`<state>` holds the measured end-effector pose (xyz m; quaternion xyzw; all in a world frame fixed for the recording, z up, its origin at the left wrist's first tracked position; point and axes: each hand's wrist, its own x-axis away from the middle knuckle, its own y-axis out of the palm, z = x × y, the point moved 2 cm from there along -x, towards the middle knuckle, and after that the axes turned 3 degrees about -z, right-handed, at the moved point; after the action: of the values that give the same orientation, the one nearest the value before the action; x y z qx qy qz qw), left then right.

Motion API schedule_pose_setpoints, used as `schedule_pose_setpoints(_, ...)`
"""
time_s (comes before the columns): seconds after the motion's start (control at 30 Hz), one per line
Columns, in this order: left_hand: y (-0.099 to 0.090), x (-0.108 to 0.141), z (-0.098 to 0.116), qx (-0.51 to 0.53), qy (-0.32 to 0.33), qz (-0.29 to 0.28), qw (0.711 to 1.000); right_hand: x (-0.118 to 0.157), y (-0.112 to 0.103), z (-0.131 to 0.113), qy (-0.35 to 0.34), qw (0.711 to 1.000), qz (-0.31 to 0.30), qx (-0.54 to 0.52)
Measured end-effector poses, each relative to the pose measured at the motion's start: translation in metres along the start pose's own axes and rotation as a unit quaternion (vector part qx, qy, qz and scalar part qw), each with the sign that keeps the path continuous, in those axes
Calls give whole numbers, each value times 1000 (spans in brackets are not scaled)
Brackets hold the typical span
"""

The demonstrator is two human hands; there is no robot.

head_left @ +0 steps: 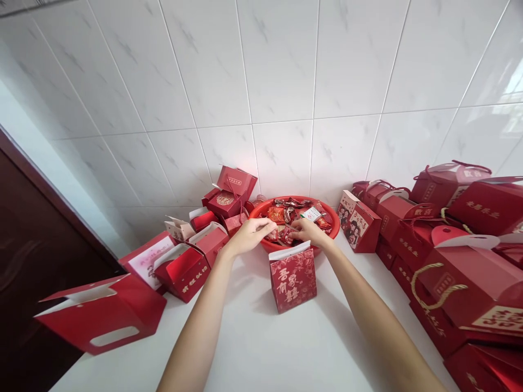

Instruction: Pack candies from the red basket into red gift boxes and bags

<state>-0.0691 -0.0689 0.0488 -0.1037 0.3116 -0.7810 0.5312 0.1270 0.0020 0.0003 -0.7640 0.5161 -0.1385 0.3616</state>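
A red basin (335, 220) full of small wrapped packets sits against the tiled wall. Over its left front part is my left hand (257, 234), fingers pinched together; whatever is between them is too small to make out. My right hand (307, 231) reaches into the basin from the right, its fingers curled at a red wrapped packet (286, 235). In front of the basin, between my forearms, a red paper box (293, 280) with gold characters stands upright, its pale top edge showing. Neither hand touches this box.
Several opened red boxes (186, 275) crowd the left side, a large one (118, 313) nearest the front edge. On the right, red boxes with rope handles (469, 272) are piled up. A box with printed figures (359, 222) stands right of the basin.
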Motion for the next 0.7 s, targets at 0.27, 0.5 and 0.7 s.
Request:
schedule_pose_setpoints(0.27, 17, -50, -27, -245, -95, -122, 957, -15, -17, 25, 85, 969, 205, -108)
schedule_pose_setpoints(0.5, 35, -76, -31, -366, -182, -161, 898, -18, -16, 37, 83, 938, 254, -219)
schedule_pose_setpoints(0.7, 40, -72, -32, -382, -123, -112, 909, -17, -13, 40, 61, 907, 276, -311)
